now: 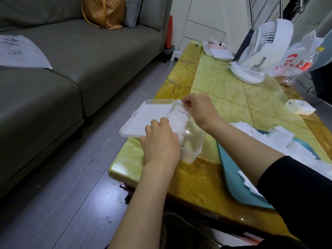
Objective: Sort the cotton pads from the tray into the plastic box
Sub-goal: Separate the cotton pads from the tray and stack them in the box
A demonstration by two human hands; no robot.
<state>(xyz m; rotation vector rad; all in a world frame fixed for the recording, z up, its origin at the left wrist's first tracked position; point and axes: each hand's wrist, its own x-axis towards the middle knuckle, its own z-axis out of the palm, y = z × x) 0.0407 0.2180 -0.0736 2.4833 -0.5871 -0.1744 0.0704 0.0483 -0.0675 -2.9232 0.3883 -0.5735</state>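
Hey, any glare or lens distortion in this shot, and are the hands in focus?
Head view: strong glare on the floor beside the table corner, a small highlight on the box; wide-angle bending curves the sofa and table edges; left hand and right hand look sharp; pads on the tray are blown out white, little texture.

The clear rectangular plastic box [192, 151] sits at frame centre, on the near left corner of the yellow-green glossy table [215, 83], its hinged lid [149, 117] open to the left. A row of white square cotton pads [177, 121] stands in the box. The teal plastic tray [231, 177] lies at lower right, holding loose white pads [265, 139]. The white round desk fan [265, 44] stands at upper right on the table. The grey fabric sofa [80, 56] fills the upper left.
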